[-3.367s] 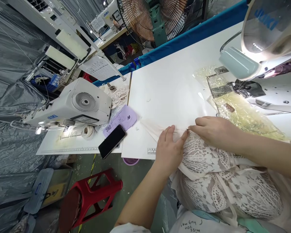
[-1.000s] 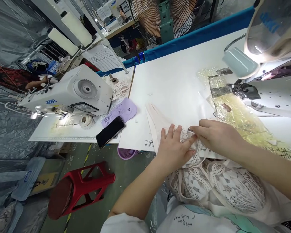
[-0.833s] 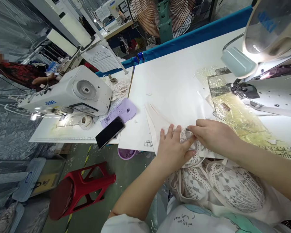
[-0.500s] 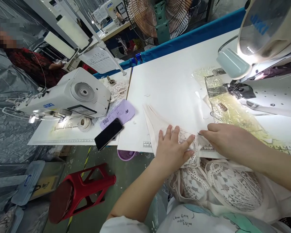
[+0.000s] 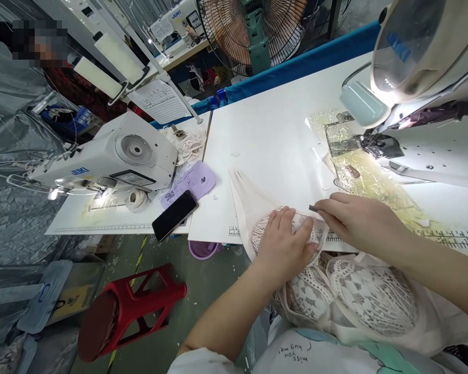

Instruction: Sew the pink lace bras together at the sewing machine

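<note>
A cream bra (image 5: 374, 296) with lace cups hangs over the table's front edge towards my lap. One lace cup (image 5: 262, 228) and its pale fabric wing (image 5: 244, 195) lie on the white tabletop. My left hand (image 5: 284, 236) rests on that cup, fingers lightly bent and pressing it down. Just right of it, my right hand (image 5: 347, 215) is closed around a small flat grey metal tool (image 5: 313, 208). Only the tool's tip shows, pointing left above the fabric edge; the rest is hidden in my fist.
A sewing machine (image 5: 409, 62) stands on the right and another sewing machine (image 5: 113, 150) on the left. A phone (image 5: 175, 215) lies by purple card pieces (image 5: 203, 179). Below are a red stool (image 5: 140, 306) and a purple basket (image 5: 203, 250). A fan (image 5: 253, 31) and a co-worker are behind.
My left hand has shifted slightly right and down, with more of the lace cup showing. My right hand has moved slightly, its tool's tip sticking out further. The co-worker has moved right.
</note>
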### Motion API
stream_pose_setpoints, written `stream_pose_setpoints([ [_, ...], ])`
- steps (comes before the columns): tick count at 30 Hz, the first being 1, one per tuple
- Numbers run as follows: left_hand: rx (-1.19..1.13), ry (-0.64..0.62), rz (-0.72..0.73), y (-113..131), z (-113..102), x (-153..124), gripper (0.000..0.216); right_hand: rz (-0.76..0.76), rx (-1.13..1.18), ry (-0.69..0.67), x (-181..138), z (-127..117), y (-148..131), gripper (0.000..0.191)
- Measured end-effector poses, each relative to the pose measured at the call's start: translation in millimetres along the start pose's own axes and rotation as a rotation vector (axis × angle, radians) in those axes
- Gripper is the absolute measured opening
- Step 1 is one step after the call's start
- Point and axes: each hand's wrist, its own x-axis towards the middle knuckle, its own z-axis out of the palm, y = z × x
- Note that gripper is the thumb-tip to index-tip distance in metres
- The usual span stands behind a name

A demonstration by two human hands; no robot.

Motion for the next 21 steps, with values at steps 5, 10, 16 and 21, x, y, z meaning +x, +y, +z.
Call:
stream_pose_setpoints([
  [5,0.020,-0.035,0.021,0.4,2.0,-1.8,0.050,-0.041,-0.047,-0.102,6.8,5.3,-5.8,0.026],
  [10,0.033,-0.067,0.028,0.7,1.0,-1.3,0.049,-0.078,-0.057,-0.175,15.8,5.5,-9.3,0.019],
  [16,0.033,-0.070,0.012,1.5,-0.8,-1.0,0.053,-0.150,-0.051,-0.214,10.5,1.1,-1.4,0.018],
  [21,0.045,-0.066,0.001,3.5,-1.4,-0.5,0.052,-0.191,-0.124,-0.192,-9.5,-11.2,8.0,0.025],
])
